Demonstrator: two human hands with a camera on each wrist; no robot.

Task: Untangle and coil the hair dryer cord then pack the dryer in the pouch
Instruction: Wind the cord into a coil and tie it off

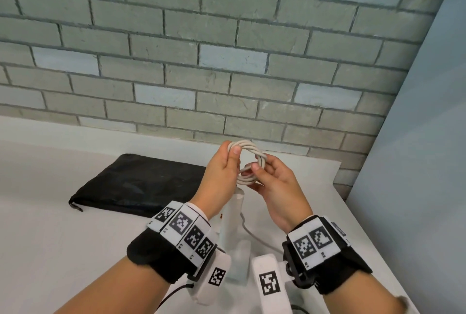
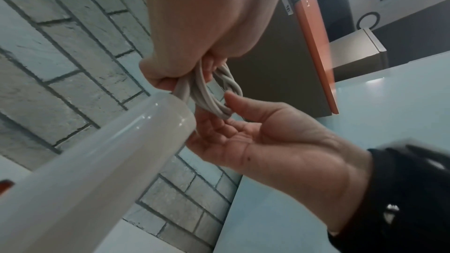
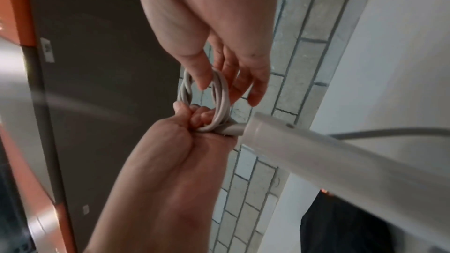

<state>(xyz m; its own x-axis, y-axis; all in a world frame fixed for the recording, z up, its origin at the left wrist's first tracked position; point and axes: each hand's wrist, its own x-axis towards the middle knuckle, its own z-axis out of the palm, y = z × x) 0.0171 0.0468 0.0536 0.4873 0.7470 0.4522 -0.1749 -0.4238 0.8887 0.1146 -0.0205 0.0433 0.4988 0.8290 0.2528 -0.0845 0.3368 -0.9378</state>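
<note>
above the tabletop's (image 1: 63,250) far edge both hands, left hand (image 1: 222,175) and right hand (image 1: 274,187), pinch the coiled cord (image 1: 248,157); loosening either pinch would probably let loops spring apart.

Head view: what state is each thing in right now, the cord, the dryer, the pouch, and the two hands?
cord: wound into a small coil, held up off the table
hair dryer: on the table under the hands, not yet packed
pouch: lying flat on the table
left hand: pinches the coil's top
right hand: fingers hold the coil's lower side
</note>
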